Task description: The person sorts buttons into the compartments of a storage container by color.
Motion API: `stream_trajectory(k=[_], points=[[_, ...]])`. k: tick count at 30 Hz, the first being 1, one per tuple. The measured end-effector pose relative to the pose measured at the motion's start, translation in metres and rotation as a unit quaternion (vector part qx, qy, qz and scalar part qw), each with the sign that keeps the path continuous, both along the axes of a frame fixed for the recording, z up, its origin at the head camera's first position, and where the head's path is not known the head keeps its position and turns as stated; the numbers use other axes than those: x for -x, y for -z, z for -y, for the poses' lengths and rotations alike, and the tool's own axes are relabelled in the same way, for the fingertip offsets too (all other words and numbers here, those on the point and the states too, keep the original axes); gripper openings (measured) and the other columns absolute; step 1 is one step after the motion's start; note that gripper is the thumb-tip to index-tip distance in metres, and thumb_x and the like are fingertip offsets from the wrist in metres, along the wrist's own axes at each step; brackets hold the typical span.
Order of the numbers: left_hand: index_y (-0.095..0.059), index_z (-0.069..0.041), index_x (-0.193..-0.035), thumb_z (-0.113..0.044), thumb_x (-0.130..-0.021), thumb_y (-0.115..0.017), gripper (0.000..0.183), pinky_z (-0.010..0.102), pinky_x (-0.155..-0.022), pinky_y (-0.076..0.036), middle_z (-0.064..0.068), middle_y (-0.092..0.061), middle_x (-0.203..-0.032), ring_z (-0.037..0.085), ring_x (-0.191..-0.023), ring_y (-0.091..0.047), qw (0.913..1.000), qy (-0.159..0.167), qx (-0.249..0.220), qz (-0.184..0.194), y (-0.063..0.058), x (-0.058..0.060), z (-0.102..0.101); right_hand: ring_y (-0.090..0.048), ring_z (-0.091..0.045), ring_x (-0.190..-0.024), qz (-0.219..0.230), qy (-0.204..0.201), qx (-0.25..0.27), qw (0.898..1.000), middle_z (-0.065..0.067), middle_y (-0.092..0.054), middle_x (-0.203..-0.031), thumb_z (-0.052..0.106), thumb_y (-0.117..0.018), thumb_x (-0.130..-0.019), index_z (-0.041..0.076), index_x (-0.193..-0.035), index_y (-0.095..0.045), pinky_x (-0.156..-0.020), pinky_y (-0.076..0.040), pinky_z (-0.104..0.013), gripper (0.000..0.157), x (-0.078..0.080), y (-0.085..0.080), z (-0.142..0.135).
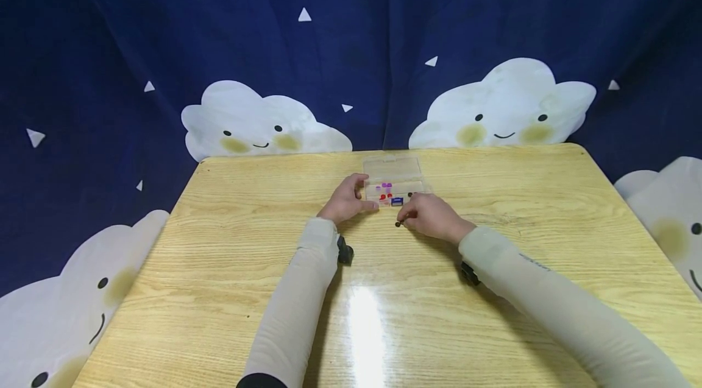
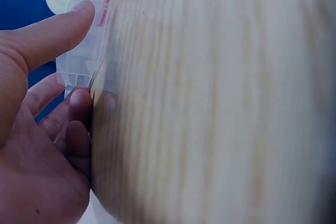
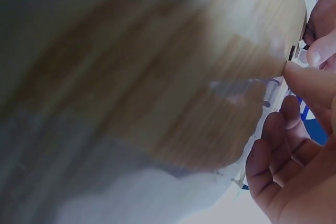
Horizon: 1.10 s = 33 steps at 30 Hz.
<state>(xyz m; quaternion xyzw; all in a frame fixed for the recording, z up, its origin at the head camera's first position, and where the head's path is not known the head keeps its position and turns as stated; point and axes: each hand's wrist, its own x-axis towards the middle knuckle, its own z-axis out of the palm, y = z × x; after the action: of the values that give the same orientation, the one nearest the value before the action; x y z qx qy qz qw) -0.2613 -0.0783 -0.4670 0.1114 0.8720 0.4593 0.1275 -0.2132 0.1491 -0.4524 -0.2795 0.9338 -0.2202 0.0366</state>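
A clear plastic box (image 1: 370, 190) lies open toward the back of the table, its transparent lid (image 1: 392, 167) folded back. Small purple pieces (image 1: 387, 185) and red pieces (image 1: 382, 197) sit inside, with a dark piece (image 1: 409, 194) at the right. My left hand (image 1: 347, 199) holds the box's left end, thumb along the front edge and index finger toward the back corner. Just in front of the box, my right hand (image 1: 430, 215) pinches a small black round piece (image 1: 397, 224) at its fingertips. The right wrist view shows a thin dark edge (image 3: 292, 53) beside the thumb tip.
A dark blue rectangle (image 1: 397, 201) marks the box's front edge. The wooden table (image 1: 230, 248) spreads around both arms, with a tiny dark speck (image 1: 248, 316) at the left front. Behind its far edge hangs a navy curtain (image 1: 373, 41) with clouds.
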Motion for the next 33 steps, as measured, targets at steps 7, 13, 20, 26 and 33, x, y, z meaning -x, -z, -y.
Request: stream_trajectory(k=[7,13,20,26,33], points=[[-0.042,-0.011,-0.148,-0.018,-0.083,-0.081,0.077,0.031,-0.084,-0.039,0.012,-0.053,-0.136,0.020,-0.095,-0.044,1.0000,-0.001,0.004,-0.005,-0.0009,-0.0010,-0.0016,-0.065,-0.019,-0.086,-0.012,0.004,-0.002,1.000,0.002,-0.075,-0.088,0.004,-0.071,-0.084,0.016,-0.085,-0.078,-0.090,-0.053,-0.045,0.013,-0.0023,-0.0021,0.0003],[-0.041,-0.012,-0.149,-0.018,-0.084,-0.081,0.077,0.032,-0.086,-0.040,0.012,-0.053,-0.138,0.021,-0.098,-0.044,1.0000,-0.005,0.002,0.000,-0.0030,-0.0037,-0.0032,-0.061,-0.016,-0.081,-0.010,0.015,-0.008,1.000,0.003,-0.074,-0.086,0.006,-0.071,-0.085,0.018,-0.078,-0.074,-0.085,-0.052,-0.043,0.014,-0.0027,-0.0021,0.0000],[-0.041,-0.010,-0.149,-0.018,-0.083,-0.081,0.077,0.032,-0.085,-0.040,0.012,-0.053,-0.136,0.021,-0.098,-0.045,1.0000,0.000,0.001,-0.005,-0.0027,-0.0031,-0.0035,-0.061,-0.017,-0.085,0.000,0.023,-0.009,1.000,0.003,-0.075,-0.088,0.008,-0.072,-0.085,0.018,-0.080,-0.077,-0.089,-0.051,-0.043,0.013,-0.0039,-0.0031,-0.0008],[-0.042,-0.012,-0.148,-0.019,-0.082,-0.082,0.078,0.032,-0.084,-0.040,0.010,-0.054,-0.134,0.020,-0.095,-0.045,0.9999,-0.012,0.010,-0.006,0.0016,-0.0001,0.0012,-0.062,-0.017,-0.085,-0.004,0.003,-0.002,1.000,0.004,-0.075,-0.086,0.009,-0.073,-0.086,0.017,-0.080,-0.077,-0.092,-0.051,-0.043,0.011,-0.0016,-0.0024,0.0020],[-0.041,-0.013,-0.149,-0.019,-0.082,-0.082,0.078,0.033,-0.085,-0.040,0.011,-0.053,-0.138,0.021,-0.096,-0.045,0.9999,-0.010,0.003,0.005,0.0020,0.0002,-0.0011,-0.059,-0.015,-0.083,0.022,0.021,0.011,0.999,0.004,-0.071,-0.084,0.011,-0.073,-0.088,0.018,-0.082,-0.077,-0.084,-0.049,-0.038,0.010,0.0011,-0.0064,-0.0040]])
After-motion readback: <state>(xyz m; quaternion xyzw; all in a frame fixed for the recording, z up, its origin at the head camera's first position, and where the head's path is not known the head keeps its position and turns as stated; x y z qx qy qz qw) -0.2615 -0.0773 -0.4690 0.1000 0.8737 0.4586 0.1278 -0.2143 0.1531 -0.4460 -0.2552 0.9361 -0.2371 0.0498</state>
